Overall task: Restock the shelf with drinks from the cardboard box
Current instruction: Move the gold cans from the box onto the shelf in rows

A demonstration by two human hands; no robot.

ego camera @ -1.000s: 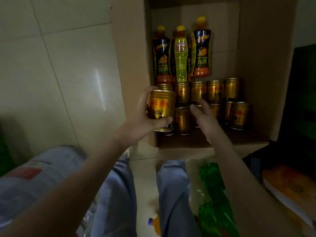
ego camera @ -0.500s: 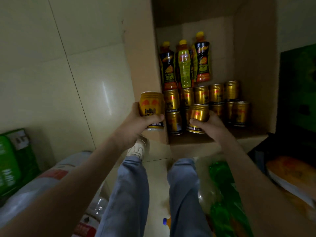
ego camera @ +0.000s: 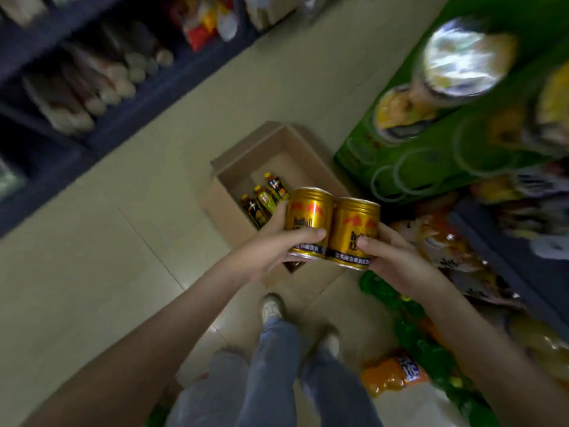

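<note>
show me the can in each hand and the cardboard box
left-hand can [ego camera: 308, 214], head view, on its gold side
right-hand can [ego camera: 357, 220], head view, on its gold side
cardboard box [ego camera: 223, 211], head view, on its outer side wall

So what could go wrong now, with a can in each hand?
The left hand grips the left can by its lower half, as the right hand does the right can, so either might slip. The cardboard box and the green packets lie close to the shoes, so a step could end in a trip.
</note>
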